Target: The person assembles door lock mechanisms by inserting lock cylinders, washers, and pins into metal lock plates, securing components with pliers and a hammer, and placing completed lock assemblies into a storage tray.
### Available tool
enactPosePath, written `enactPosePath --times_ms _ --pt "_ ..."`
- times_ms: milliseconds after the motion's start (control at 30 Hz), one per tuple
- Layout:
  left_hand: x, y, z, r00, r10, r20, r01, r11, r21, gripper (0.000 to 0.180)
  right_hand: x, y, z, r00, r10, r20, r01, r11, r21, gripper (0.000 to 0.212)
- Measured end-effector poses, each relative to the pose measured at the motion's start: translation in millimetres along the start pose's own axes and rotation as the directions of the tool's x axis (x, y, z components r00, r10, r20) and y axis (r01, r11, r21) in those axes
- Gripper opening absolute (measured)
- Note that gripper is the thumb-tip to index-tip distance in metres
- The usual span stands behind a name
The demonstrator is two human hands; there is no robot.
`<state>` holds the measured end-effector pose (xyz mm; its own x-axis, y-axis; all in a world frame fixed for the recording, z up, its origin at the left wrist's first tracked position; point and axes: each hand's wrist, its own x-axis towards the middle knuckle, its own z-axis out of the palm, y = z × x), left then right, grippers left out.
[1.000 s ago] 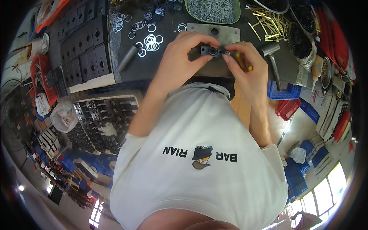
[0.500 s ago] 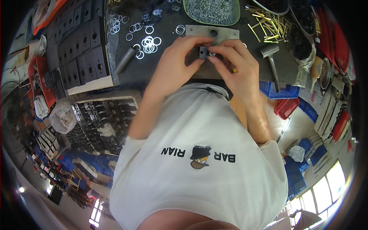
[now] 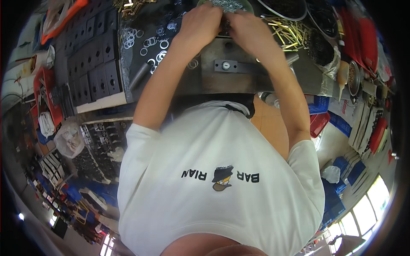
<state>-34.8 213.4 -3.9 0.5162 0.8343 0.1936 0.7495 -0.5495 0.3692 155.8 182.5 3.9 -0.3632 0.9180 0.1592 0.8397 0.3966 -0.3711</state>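
My left hand (image 3: 201, 24) and my right hand (image 3: 247, 30) are both at the far side of the bench, over the green tray (image 3: 247, 6) of small grey metal pieces. Their fingers curl inward close together, and whatever they pinch is hidden. Nearer to me lies a dark flat metal bar (image 3: 245, 67) with a hole and a round silver piece (image 3: 226, 65) on its left end. Behind it is a grey metal plate (image 3: 213, 53), partly covered by my hands' shadow. Several silver rings (image 3: 161, 56) lie beside my left forearm.
A metal cylinder (image 3: 139, 77) lies left of my left forearm. Dark plates with holes (image 3: 96, 81) stand in rows farther left. Brass-coloured pins (image 3: 290, 34) are heaped at the right, near a hammer head (image 3: 292, 58) partly behind my right forearm. A blue crate (image 3: 318, 104) stands below the bench edge.
Both hands have moved away from me, from the near part of the bench to the green tray. The small dark block held between them is out of them; a bar with a silver piece shows there.
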Motion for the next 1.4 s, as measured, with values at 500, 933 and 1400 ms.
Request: enactPosePath --times_ms 500,933,1400 --pt "7.3 5.2 -6.7 0.977 -0.117 0.176 0.116 0.993 0.018 0.019 -4.6 -6.3 13.1 0.977 0.2 -0.075 -0.199 0.98 0.012 0.015" --pt "-60.4 30.2 -45.5 0.949 -0.314 0.022 0.255 0.725 -0.64 0.014 -90.7 -44.3 -58.4 0.924 0.382 -0.005 -0.308 0.752 0.583 0.017" --pt "-132.9 74.8 -23.5 0.801 -0.574 0.169 0.374 0.26 -0.89 0.013 -119.0 -97.6 -11.4 0.783 0.62 -0.047 -0.39 0.548 0.739 0.009"
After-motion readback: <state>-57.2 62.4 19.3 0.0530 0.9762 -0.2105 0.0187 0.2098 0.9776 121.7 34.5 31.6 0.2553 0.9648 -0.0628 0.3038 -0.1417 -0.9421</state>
